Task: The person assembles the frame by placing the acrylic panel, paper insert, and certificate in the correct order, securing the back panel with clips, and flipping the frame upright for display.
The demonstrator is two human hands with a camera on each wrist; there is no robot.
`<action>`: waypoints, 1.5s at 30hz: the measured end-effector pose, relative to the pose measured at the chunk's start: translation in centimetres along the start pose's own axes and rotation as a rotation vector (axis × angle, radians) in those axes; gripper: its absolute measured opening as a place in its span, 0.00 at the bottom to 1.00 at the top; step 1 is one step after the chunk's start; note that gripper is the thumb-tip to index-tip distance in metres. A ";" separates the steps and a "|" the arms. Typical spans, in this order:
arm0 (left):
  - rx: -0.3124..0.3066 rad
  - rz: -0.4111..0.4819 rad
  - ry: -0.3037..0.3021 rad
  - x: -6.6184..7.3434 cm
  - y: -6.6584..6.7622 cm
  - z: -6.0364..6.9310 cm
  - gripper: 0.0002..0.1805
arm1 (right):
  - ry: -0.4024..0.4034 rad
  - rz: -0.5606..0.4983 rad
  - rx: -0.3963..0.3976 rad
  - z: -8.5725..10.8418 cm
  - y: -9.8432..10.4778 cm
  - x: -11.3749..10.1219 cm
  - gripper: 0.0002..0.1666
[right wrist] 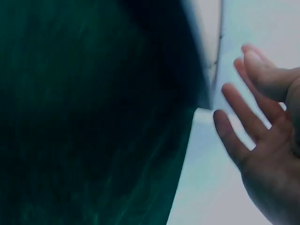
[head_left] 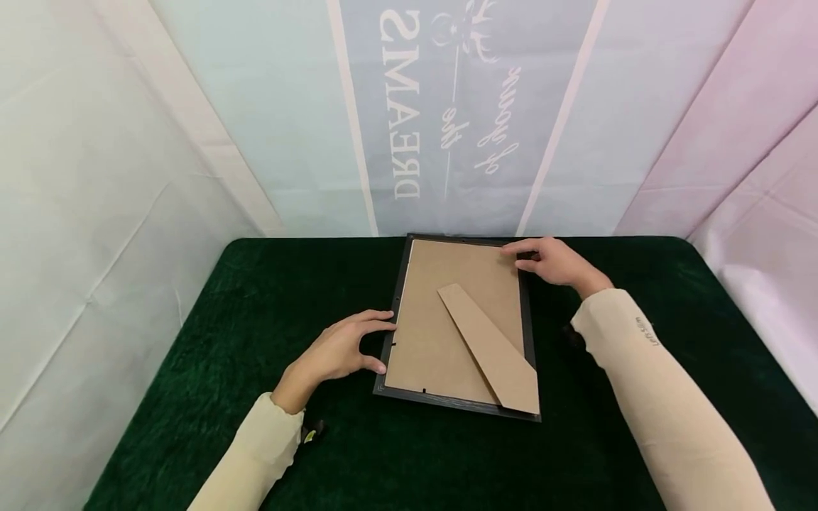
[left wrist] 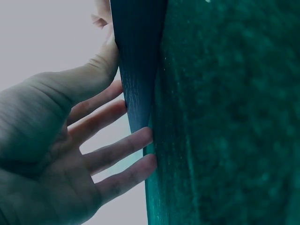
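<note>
A black-edged picture frame lies back side up, its brown backing board showing. Across the board runs a slanted brown easel stand, whose wide end reaches the near right corner. At the frame's left edge, my left hand touches the rim with its fingertips and thumb spread apart. In the left wrist view, its loosely extended fingers lie along the dark rim. My right hand hovers at the far right corner, fingers loosely extended. The right wrist view shows those fingers beside the frame's blurred corner.
Dark green plush cloth covers the table under the frame. Behind it hangs a pale blue and pink curtain with mirrored lettering. White fabric hangs at the left, and pale fabric at the right.
</note>
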State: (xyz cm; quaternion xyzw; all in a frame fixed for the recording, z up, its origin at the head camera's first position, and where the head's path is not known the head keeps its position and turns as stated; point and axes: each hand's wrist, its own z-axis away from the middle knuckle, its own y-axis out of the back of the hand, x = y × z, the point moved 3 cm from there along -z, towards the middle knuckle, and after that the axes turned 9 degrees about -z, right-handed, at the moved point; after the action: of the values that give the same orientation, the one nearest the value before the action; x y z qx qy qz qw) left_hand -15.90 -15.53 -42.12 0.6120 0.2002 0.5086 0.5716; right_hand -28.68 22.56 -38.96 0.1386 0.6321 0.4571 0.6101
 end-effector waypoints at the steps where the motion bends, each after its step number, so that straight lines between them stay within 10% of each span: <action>1: 0.000 0.001 -0.001 0.0 0.0 0.0 0.37 | 0.007 0.008 -0.007 -0.1 0.2 0.4 0.22; 19: -0.014 0.013 -0.003 0.0 0.0 -0.2 0.37 | -0.037 -0.021 0.018 -1.0 0.0 3.1 0.22; 45: 0.005 0.009 0.007 0.3 0.0 0.3 0.38 | -0.163 0.070 0.015 -2.1 -0.8 0.7 0.24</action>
State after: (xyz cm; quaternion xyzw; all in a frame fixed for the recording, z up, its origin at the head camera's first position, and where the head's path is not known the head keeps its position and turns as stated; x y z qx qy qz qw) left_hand -15.59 -15.46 -41.94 0.6126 0.2006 0.5127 0.5671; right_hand -30.39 21.77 -40.36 0.2019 0.5787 0.4606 0.6420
